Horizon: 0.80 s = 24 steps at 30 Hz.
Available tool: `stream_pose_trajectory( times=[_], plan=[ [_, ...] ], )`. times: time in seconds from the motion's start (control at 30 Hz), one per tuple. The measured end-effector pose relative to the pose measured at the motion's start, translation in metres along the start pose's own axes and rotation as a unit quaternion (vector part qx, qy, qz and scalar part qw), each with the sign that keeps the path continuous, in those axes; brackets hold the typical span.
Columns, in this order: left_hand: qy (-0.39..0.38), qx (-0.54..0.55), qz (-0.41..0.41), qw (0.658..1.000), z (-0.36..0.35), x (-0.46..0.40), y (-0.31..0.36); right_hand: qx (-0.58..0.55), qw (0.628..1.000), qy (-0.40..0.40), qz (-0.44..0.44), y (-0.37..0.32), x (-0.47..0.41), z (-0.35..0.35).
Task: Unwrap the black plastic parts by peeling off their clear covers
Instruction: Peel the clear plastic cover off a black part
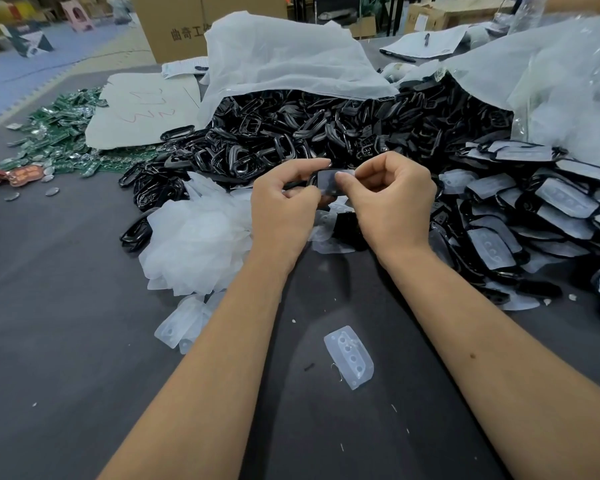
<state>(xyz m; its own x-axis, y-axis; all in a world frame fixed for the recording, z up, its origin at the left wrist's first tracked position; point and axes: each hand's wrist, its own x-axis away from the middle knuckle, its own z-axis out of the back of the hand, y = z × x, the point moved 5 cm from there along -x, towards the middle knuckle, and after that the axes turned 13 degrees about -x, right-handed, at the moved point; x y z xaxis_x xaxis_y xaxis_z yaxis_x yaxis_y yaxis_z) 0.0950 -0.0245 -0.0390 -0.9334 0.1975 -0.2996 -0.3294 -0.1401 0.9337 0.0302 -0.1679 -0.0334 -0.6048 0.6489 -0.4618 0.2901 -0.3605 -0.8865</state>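
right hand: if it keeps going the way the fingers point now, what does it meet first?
The right hand points left at the covered black part it already pinches; just past that, the left hand. Depth between them is unclear.

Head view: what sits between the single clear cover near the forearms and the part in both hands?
In the head view, bare dark table, then a few loose clear covers and black parts under the hands, lie between the single cover and the held part.

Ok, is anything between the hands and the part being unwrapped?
Nothing visible: the left hand and right hand both already pinch the black part, held above the table with its clear cover on.
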Motion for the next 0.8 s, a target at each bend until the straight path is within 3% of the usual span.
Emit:
stream_pose_trajectory(
  times=[0.43, 0.8],
  plan=[
    [-0.041, 0.085, 0.019, 0.995, -0.002, -0.002, -0.006, 0.002, 1.000, -0.019, -0.021, 0.002, -0.001, -0.001],
    [-0.021, 0.078, 0.016, 0.997, 0.000, -0.002, -0.009, -0.091, 0.995, -0.035, -0.038, 0.010, -0.001, -0.003]
  ],
)
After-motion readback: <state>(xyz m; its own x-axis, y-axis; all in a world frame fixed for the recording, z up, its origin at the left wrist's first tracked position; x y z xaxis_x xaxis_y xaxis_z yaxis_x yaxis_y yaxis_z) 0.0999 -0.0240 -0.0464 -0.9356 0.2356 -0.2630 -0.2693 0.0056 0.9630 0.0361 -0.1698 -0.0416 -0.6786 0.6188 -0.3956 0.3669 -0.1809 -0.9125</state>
